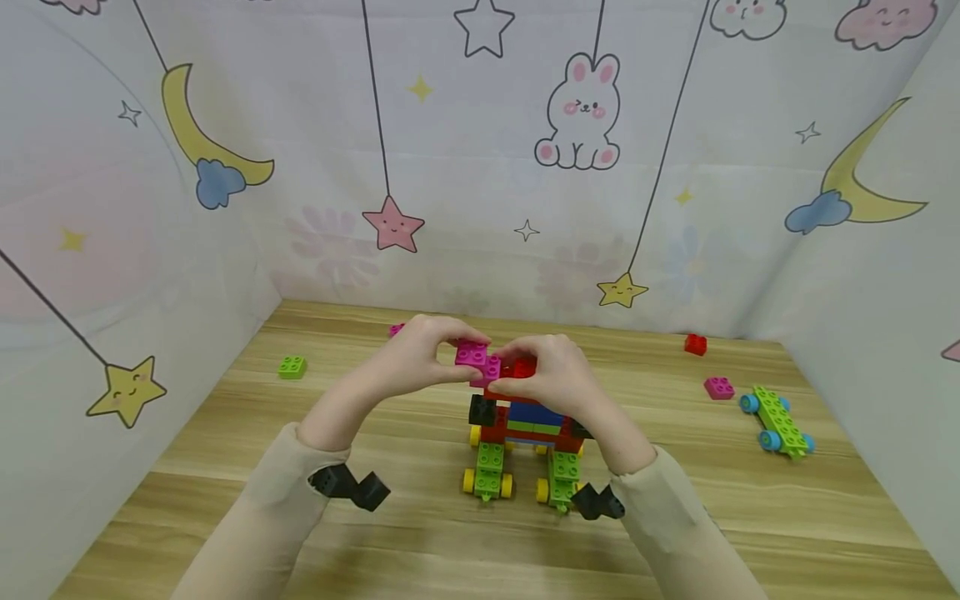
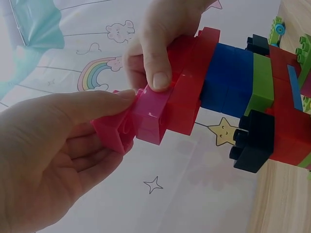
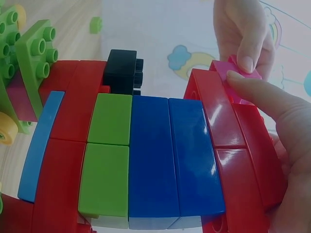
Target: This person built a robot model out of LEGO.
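A tall toy-brick build [image 1: 536, 417] stands on wheeled green bases, with blue, green, red and black bricks stacked upward. Near its top sits a magenta brick [image 2: 149, 116] on the wide red layer. My left hand [image 1: 416, 358] pinches another magenta brick [image 2: 112, 127] between thumb and fingers, tilted against the top of the first one. Whether the two are fully joined I cannot tell. My right hand [image 1: 558, 375] grips the build's top, its thumb on the lower magenta brick in the wrist views and its fingers partly hidden behind the red bricks [image 3: 255, 150].
On the wooden table [image 1: 360, 550], a green brick [image 1: 292, 367] lies at the left. Toward the right are a red brick [image 1: 696, 344], a magenta brick [image 1: 719, 387] and a green wheeled base [image 1: 780, 422] with blue wheels. Printed cloth [image 1: 480, 167] surrounds the back and sides.
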Demonstrator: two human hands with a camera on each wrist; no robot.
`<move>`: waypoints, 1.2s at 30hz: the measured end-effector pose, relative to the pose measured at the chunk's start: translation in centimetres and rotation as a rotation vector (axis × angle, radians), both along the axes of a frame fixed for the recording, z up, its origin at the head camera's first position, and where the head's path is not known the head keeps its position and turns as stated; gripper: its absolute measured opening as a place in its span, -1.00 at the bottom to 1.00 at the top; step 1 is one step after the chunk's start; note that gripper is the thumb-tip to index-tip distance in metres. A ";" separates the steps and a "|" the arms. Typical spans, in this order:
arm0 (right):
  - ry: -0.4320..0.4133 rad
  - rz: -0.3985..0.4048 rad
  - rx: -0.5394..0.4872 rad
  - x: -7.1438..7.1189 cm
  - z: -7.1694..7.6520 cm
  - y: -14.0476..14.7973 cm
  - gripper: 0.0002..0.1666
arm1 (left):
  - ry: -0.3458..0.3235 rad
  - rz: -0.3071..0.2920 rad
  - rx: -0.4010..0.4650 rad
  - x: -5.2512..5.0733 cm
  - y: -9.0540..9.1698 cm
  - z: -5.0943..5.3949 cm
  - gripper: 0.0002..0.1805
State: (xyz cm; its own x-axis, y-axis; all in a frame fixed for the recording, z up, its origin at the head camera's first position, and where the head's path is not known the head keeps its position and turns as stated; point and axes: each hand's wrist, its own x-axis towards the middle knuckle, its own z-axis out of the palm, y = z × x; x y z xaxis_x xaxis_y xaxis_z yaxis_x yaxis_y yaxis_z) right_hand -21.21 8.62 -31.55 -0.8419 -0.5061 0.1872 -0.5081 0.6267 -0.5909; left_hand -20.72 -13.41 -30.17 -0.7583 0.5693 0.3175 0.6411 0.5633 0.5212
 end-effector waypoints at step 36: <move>0.023 0.003 0.002 0.0 0.0 0.0 -0.56 | -0.010 0.010 -0.047 0.0 0.3 0.4 -0.63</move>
State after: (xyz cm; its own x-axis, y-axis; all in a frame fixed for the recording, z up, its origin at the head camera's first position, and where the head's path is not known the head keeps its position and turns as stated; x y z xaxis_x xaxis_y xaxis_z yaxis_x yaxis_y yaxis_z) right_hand -21.20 8.62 -31.52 -0.8357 -0.5092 0.2057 -0.5237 0.6262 -0.5776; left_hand -20.70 -13.07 -29.80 -0.7669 0.5762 0.2828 0.6304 0.5933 0.5007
